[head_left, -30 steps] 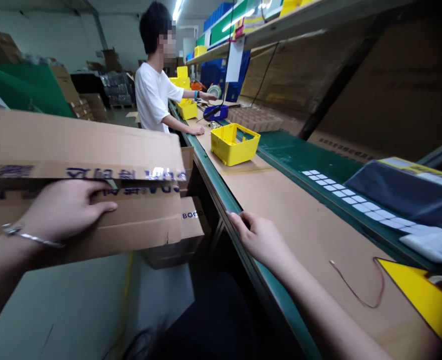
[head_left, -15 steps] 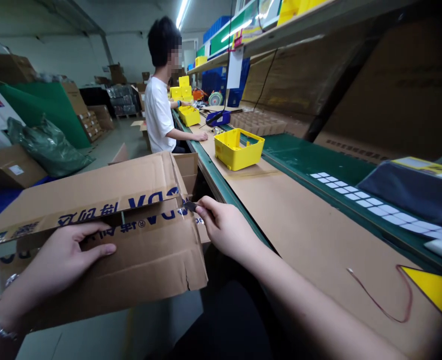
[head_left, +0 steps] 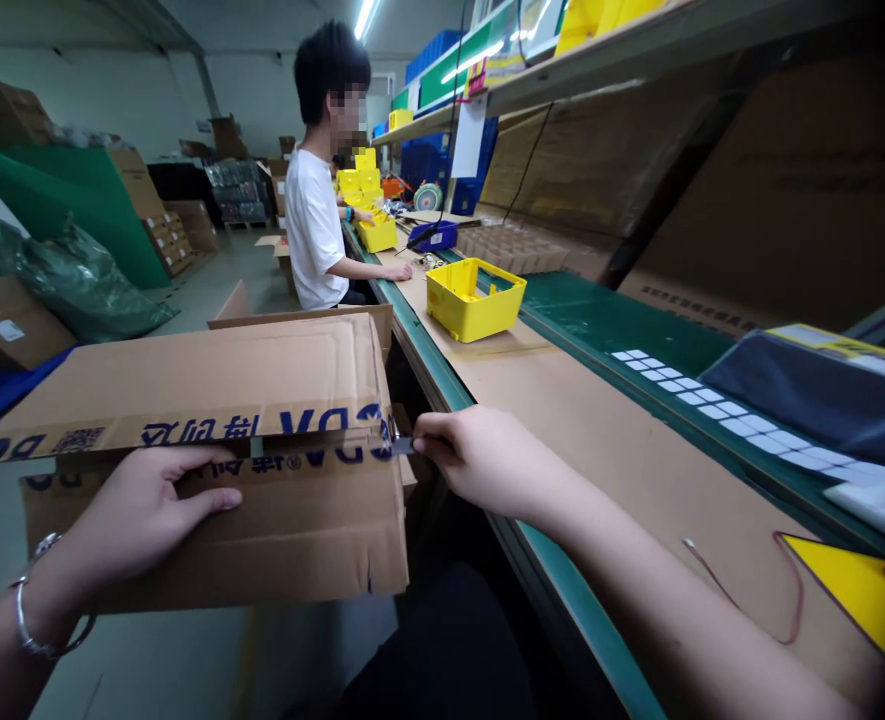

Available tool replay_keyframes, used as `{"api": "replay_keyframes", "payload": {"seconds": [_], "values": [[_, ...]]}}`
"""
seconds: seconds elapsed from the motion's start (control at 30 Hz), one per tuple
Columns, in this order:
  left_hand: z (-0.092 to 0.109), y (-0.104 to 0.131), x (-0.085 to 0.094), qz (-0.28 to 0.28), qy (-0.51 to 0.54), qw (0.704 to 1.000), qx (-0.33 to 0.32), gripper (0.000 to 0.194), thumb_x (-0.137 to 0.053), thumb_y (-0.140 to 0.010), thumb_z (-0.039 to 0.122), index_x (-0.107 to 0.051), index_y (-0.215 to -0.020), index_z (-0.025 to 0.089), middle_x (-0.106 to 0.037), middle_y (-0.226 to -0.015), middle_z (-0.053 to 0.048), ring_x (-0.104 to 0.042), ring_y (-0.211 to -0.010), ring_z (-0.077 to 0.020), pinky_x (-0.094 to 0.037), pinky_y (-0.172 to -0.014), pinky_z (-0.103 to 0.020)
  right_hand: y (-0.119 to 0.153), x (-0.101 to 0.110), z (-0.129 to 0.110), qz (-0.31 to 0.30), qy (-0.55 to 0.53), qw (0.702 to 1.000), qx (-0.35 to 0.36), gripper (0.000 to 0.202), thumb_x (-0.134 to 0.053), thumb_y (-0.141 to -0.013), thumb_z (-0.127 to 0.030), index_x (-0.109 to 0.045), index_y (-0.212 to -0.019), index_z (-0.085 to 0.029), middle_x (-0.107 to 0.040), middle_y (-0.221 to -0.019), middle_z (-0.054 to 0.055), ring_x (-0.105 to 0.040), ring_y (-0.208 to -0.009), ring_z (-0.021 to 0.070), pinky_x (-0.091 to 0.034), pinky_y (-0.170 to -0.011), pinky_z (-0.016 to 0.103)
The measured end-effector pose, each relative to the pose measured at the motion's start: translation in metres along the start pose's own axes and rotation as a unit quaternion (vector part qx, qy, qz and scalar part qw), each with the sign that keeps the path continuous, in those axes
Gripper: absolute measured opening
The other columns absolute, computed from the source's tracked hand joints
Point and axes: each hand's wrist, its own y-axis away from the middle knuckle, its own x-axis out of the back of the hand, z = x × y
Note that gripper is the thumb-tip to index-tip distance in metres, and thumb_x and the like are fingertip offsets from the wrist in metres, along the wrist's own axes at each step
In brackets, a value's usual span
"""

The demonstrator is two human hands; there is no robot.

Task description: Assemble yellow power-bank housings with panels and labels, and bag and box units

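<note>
- Left of centre, I read dark-blue "DA" and "®" on brown packing tape [head_left: 269, 415] across a tan cardboard box [head_left: 224, 365].
- At right, the dark print [head_left: 693, 307] on a brown cardboard panel [head_left: 772, 190] blurs on my feed.

Had a carton [head_left: 277, 540] at near left, beside the left edge of the surface [head_left: 577, 410], with the left hand [head_left: 149, 510] on its near side along the slit, the right hand [head_left: 479, 455] just past its right end, and a blade [head_left: 403, 446] between the two. Found a tub [head_left: 476, 312] on the surface ahead of the right hand, a tray [head_left: 434, 237] beyond it, and a co-worker [head_left: 318, 235] along the left edge. Saw a divider grid [head_left: 509, 246] behind the tub to the right, a cable [head_left: 714, 573] on the surface at near right, touching a panel [head_left: 847, 585], a shelf [head_left: 532, 82] overhead, and a bag [head_left: 86, 290] at far left, beside a box [head_left: 18, 350].
</note>
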Motion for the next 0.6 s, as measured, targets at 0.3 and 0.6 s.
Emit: {"api": "replay_keyframes", "payload": {"seconds": [0.3,0.6], "values": [[0.025,0.002,0.004,0.171,-0.087,0.941,-0.279,0.017,-0.071,-0.072,0.017,-0.06,-0.085,0.022,-0.062,-0.074,0.0,-0.055,-0.067,-0.0162,-0.042,-0.069,-0.034,-0.005,-0.004,0.011,0.094,-0.17,0.977,-0.084,0.039,-0.055,-0.082,-0.056,-0.053,-0.07,-0.019,-0.05,-0.06,-0.004,-0.044,-0.055,0.0111,-0.029,-0.051,0.023],[0.065,0.036,-0.02,0.083,-0.054,0.924,-0.37,0.02,-0.056,-0.075,0.001,-0.06,-0.087,0.017,-0.055,-0.062,-0.001,-0.04,-0.061,-0.0147,-0.035,-0.064,-0.035,-0.021,-0.047,-0.025,-0.112,-0.089,0.967,0.213,0.033,-0.067,-0.077,-0.034,-0.067,-0.11,-0.026,-0.065,-0.11,0.004,-0.061,-0.093,0.0202,-0.044,-0.078,0.03]]}}
